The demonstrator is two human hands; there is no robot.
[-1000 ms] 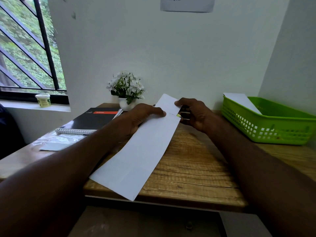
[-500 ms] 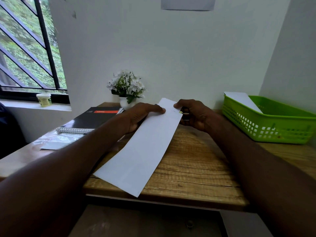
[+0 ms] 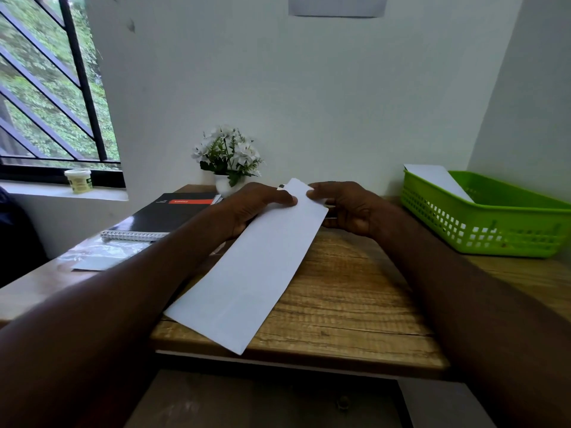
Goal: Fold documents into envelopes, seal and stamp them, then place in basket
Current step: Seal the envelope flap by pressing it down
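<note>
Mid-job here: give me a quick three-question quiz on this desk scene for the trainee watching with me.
1. True or false: the green basket already holds a white sheet or envelope.
2. Multiple choice: where do the left hand and right hand touch the long white envelope? A) its near end at the desk edge B) its far end C) not at all
3. Fill in: the flower pot stands behind the hands, and to its left lies a black spiral ____.

Key: 1 true; 2 B; 3 notebook
</note>
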